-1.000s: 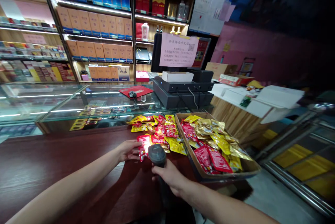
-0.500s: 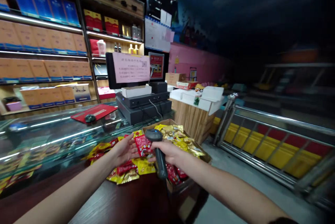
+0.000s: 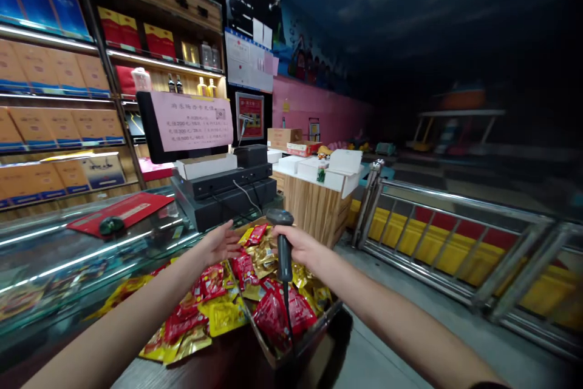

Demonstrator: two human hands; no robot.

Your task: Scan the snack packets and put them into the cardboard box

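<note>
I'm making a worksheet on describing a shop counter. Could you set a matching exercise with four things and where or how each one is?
Things
1. Black handheld scanner with a long grip
2. Small rounded dark computer mouse
3. Rectangular pink paper sheet
4. Shallow brown cardboard box

Places and states
A. On the black rectangular monitor
B. Held in the right hand
C. Holding shiny foil packets
D. On the flat red mat

Pairs: 1-B, 2-D, 3-A, 4-C
</note>
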